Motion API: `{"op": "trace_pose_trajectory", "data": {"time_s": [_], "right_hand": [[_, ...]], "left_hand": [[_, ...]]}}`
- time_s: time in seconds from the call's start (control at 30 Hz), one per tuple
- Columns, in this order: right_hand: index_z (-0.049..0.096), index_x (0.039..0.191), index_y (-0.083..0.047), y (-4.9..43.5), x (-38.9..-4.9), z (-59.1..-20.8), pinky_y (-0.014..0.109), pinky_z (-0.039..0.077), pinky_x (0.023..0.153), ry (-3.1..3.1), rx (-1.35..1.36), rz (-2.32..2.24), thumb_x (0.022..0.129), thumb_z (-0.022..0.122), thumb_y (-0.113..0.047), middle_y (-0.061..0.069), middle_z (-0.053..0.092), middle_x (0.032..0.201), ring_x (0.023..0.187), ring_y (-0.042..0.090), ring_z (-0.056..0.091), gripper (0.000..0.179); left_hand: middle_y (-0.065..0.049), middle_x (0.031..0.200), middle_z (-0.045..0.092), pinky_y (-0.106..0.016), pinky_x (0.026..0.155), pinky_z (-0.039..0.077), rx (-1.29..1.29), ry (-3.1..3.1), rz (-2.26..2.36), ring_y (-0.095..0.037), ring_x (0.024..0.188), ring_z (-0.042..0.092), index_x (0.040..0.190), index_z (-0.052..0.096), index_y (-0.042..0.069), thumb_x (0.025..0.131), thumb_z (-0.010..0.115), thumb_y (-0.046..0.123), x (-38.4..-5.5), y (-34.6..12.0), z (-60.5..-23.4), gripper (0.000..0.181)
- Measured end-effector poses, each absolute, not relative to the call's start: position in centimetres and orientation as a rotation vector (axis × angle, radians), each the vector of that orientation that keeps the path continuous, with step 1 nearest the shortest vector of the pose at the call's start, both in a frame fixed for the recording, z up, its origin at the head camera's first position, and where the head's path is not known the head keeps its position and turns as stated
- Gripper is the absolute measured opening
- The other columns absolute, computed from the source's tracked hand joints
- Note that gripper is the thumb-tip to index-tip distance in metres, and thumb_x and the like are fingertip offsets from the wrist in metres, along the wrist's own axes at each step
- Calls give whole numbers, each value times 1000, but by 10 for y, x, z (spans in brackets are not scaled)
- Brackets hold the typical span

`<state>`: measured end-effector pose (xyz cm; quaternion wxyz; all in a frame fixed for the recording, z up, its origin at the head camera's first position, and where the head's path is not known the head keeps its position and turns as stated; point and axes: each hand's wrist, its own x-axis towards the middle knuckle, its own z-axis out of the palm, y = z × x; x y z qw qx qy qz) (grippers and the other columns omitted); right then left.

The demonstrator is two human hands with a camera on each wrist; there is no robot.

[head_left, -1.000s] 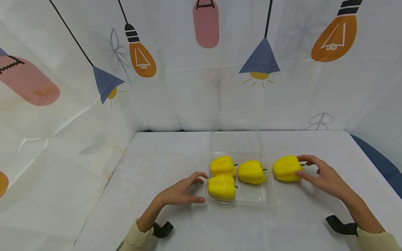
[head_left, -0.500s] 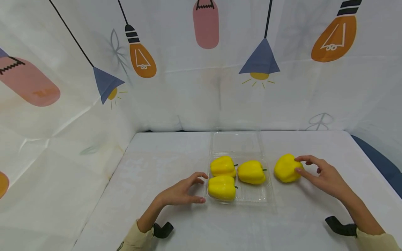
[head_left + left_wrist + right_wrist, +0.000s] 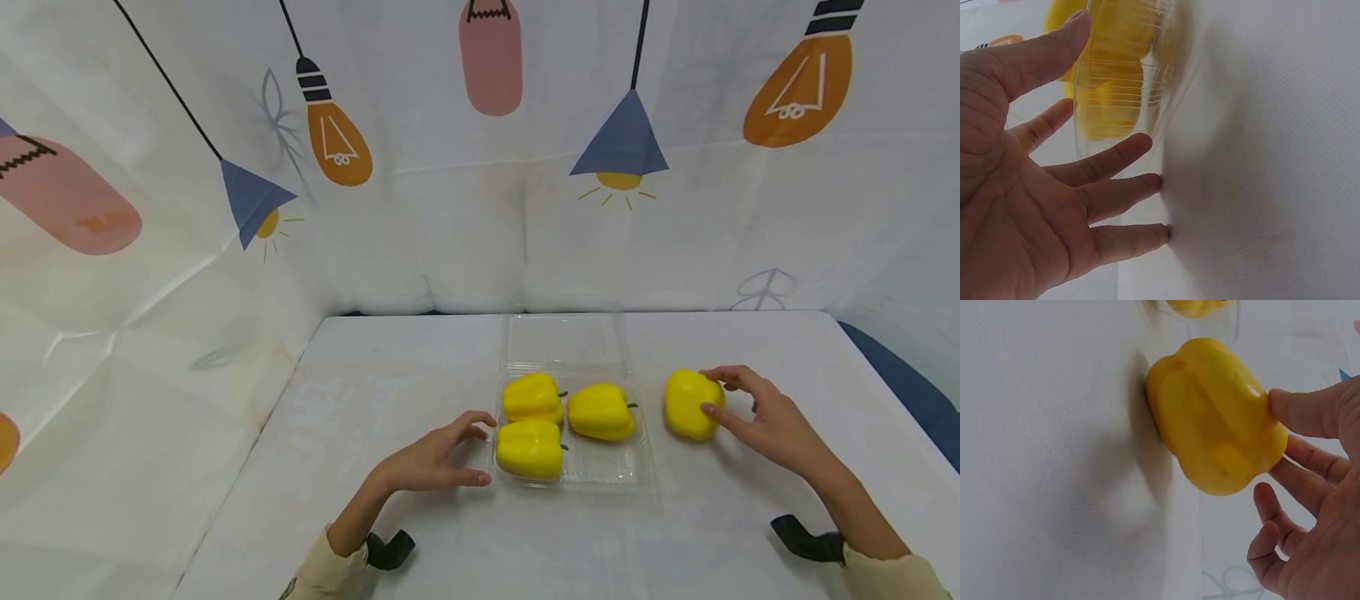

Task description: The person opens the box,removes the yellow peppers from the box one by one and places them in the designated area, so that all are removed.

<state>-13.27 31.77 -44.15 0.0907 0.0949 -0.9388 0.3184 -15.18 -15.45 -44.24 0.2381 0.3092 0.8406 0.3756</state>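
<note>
On the table sits a clear plastic clamshell box (image 3: 603, 472) with its lid laid back. Inside are three yellow bell peppers: one at the back left (image 3: 531, 396), one at the front left (image 3: 529, 450) and one to their right (image 3: 600, 412). My left hand (image 3: 438, 458) is beside the box's left side, fingers spread and holding nothing; the left wrist view shows its thumb close to the ribbed wall (image 3: 1110, 69). To the right of the box, my right hand (image 3: 772, 425) pinches a fourth yellow bell pepper (image 3: 1216, 419) between thumb and fingers. Its stem is out of sight.
The white table (image 3: 375, 367) ends at a printed curtain (image 3: 450, 225) along the back and left. Black curved wrist pieces (image 3: 806, 539) stick out from both sleeves.
The pepper at my right hand has turned, so its stem no longer shows, and has shifted slightly right. My left hand and the box stay put.
</note>
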Motion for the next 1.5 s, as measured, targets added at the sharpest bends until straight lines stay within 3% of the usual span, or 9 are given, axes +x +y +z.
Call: {"op": "trace_pose_trajectory", "data": {"time_s": [0.37,0.77,1.1,1.5], "right_hand": [[52,126,-9,320,-132,-443,50,40,67,-2751,358,850,87,68,-14,17,52,125,98,31,47,42],[50,128,-7,316,-127,-432,40,40,66,-2743,292,836,87,69,-20,17,54,122,96,27,47,48],[51,128,-9,299,-120,-421,39,41,69,-2754,259,834,85,70,-25,14,54,120,96,25,46,50],[54,125,-18,262,-109,-413,31,39,71,-2743,329,883,86,70,-31,1,59,115,94,16,47,45]], "left_hand": [[3,136,47,-49,107,30,861,2300,1030,-15,126,43,138,29,32,83,71,42,-152,-155,-442,70],[4,137,45,-50,106,29,867,2282,1041,-16,126,43,139,28,28,83,70,41,-152,-154,-441,71],[1,136,47,-50,106,30,876,2289,1036,-17,126,43,139,28,27,83,71,41,-151,-155,-441,72],[2,133,50,-49,106,31,857,2298,1019,-17,126,44,138,29,27,82,71,42,-152,-154,-441,71]]}}
